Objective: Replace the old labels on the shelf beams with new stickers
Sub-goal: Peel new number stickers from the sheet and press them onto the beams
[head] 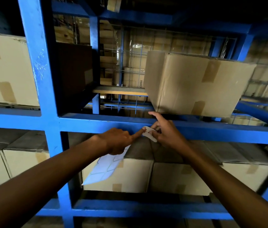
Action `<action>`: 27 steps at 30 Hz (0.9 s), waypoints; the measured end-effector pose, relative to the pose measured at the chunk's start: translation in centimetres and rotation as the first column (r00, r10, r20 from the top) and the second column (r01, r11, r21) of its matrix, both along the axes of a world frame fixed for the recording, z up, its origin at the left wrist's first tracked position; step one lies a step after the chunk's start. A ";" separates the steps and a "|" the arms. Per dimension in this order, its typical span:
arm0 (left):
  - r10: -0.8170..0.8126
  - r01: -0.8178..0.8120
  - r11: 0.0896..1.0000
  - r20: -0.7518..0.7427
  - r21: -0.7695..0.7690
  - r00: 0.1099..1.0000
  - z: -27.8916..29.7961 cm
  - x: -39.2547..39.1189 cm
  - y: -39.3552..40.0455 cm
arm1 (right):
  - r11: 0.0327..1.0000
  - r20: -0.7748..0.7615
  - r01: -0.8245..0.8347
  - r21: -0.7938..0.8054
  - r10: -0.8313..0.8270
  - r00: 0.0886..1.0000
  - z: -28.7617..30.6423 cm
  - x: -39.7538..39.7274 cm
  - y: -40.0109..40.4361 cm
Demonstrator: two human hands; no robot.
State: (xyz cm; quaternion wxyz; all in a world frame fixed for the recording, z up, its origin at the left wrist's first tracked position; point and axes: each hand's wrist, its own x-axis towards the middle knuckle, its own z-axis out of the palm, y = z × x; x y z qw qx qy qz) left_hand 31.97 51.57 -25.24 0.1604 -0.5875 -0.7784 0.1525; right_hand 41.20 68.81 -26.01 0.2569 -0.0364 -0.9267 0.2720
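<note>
A blue shelf beam (97, 125) runs across the middle of the view. A small white label (149, 134) lies against the beam's front face, partly lifted. My right hand (166, 132) pinches the label's right part, index finger stretched up toward the beam's top edge. My left hand (120, 140) presses its index fingertip on the label's left end while its other fingers hold a white sticker sheet (107, 167) that hangs down below the beam.
A taped cardboard box (195, 84) sits on the shelf just above my right hand. More boxes (130, 175) fill the shelf below. A blue upright post (41, 79) stands to the left, with a pale box (6, 69) beyond it.
</note>
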 end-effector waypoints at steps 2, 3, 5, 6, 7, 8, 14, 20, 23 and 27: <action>0.016 -0.017 1.000 -0.021 -0.009 1.000 -0.1 0.1 0.1 | 1.000 0.009 0.012 0.007 -0.012 1.000 0.1 0.1 -0.1; 0.022 -0.022 1.000 -0.028 -0.009 0.999 -0.2 0.1 0.1 | 1.000 0.013 0.020 0.007 -0.020 1.000 0.1 0.1 -0.1; 0.030 -0.031 0.999 -0.054 -0.012 0.998 -0.4 0.1 0.2 | 0.999 0.010 0.042 0.008 -0.042 0.999 0.1 0.2 -0.2; 0.031 -0.032 0.999 -0.072 -0.014 0.997 -0.5 0.1 0.4 | 0.998 0.004 0.064 0.007 -0.064 0.998 0.1 0.3 -0.2; 0.032 -0.033 0.999 -0.091 -0.013 0.995 -0.6 0.1 0.5 | 0.996 -0.008 0.087 0.002 -0.087 0.996 0.1 0.2 -0.3; 0.031 -0.032 0.999 -0.108 -0.011 0.994 -0.8 0.3 0.7 | 0.994 -0.030 0.111 -0.008 -0.111 0.993 0.1 0.2 -0.4; 0.028 -0.024 0.999 -0.173 0.023 0.984 -1.4 0.6 0.9 | 0.977 -0.089 0.193 -0.090 -0.201 0.976 0.3 0.4 -0.5; 0.013 0.001 0.997 -0.189 0.071 0.982 -1.9 0.7 0.9 | 0.975 -0.098 0.180 -0.127 -0.193 0.976 0.0 0.9 -0.5; 0.014 0.003 0.996 -0.190 0.087 0.982 -1.9 0.6 0.9 | 0.972 -0.089 0.195 -0.128 -0.207 0.974 -0.2 0.9 -0.3; 0.012 0.006 0.996 -0.206 0.088 0.978 -2.1 0.5 1.0 | 0.961 -0.081 0.199 -0.192 -0.217 0.973 -0.5 0.8 0.0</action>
